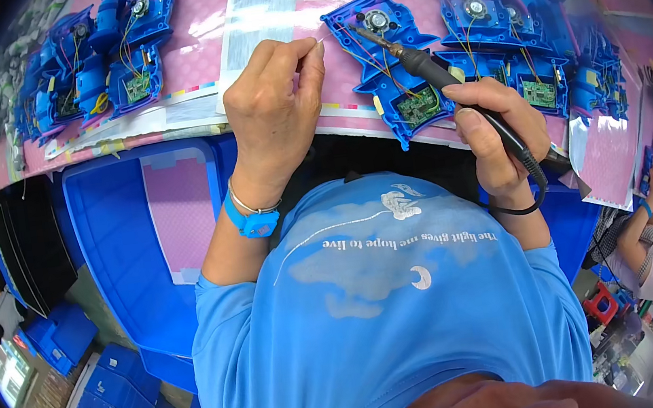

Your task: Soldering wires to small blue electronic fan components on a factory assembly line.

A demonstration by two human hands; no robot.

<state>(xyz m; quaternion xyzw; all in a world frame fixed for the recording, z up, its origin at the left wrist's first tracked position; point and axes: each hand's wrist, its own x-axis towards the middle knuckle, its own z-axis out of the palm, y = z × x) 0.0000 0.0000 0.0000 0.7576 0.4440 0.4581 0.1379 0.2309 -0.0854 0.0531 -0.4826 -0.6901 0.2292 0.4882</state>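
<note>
In my right hand (501,129) is a soldering iron (430,69) with a black handle and cord. Its metal tip points up and left, over the speaker half of an opened blue plastic housing (385,46). I cannot tell whether the tip touches anything. That housing holds a round silver speaker (376,22), a green circuit board (418,108) and thin coloured wires running between them. To the left of the housing, my left hand (273,100) is closed in a pinch. A short, thin, pale wire end (320,40) sticks out at its fingertips, apart from the housing.
More opened blue housings (132,48) with speakers and boards lie at the left of the pink-covered table (194,24). Others (482,13) crowd the right. A blue bin (125,253) stands below the table edge at left. Another person (646,246) works at far right.
</note>
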